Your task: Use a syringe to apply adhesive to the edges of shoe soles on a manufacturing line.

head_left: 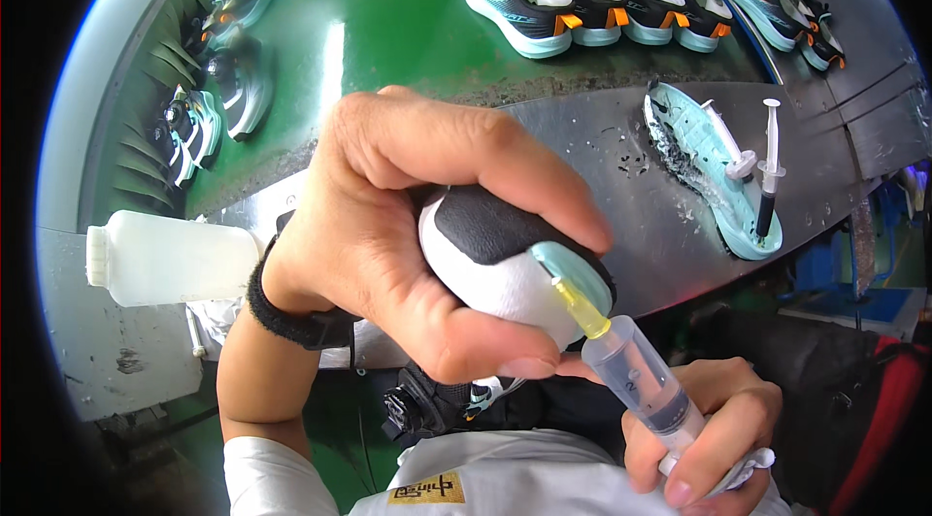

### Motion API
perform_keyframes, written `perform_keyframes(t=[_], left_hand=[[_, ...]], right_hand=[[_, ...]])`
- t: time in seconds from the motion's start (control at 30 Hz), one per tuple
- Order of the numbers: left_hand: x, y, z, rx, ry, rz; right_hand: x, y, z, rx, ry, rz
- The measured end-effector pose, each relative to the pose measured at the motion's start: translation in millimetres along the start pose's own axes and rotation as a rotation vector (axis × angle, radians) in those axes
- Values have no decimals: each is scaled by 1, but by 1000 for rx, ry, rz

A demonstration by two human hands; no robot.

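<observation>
My left hand (354, 225), with a black band at its wrist, is closed around a shoe (476, 278). The shoe end facing me is white with a black patch and a pale teal edge; my palm and fingers hide much of the rest. My right hand (723, 429) grips a clear syringe (636, 375) with a yellow tip. That tip points up and left and meets the shoe by its teal edge; whether it touches I cannot tell. Some crumpled white material (748, 467), perhaps tissue, is also in my right hand.
On the metal table at right lies a teal shoe sole (684, 128) bearing a dark-filled syringe (769, 171) and another syringe (733, 152). Finished-looking shoes (529, 6) line the green belt's far right. More shoes (238, 79) sit far left, above a white plastic bottle (180, 259).
</observation>
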State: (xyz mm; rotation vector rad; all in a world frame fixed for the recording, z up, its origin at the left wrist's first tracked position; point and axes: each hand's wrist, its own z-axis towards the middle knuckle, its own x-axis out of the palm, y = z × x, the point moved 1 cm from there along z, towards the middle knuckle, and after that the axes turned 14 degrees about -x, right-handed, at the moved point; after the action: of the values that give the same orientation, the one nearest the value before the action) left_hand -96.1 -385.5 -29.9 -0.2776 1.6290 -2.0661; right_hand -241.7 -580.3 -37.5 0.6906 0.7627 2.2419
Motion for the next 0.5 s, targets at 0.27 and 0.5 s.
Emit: perform_keyframes(t=[0.27,0.5], left_hand=[[8,12,4,106,52,37],[-8,26,-7,67,50,-198]], right_hand=[[-2,17,1,274,2,-106],[1,-14,-18,132,-107,69]])
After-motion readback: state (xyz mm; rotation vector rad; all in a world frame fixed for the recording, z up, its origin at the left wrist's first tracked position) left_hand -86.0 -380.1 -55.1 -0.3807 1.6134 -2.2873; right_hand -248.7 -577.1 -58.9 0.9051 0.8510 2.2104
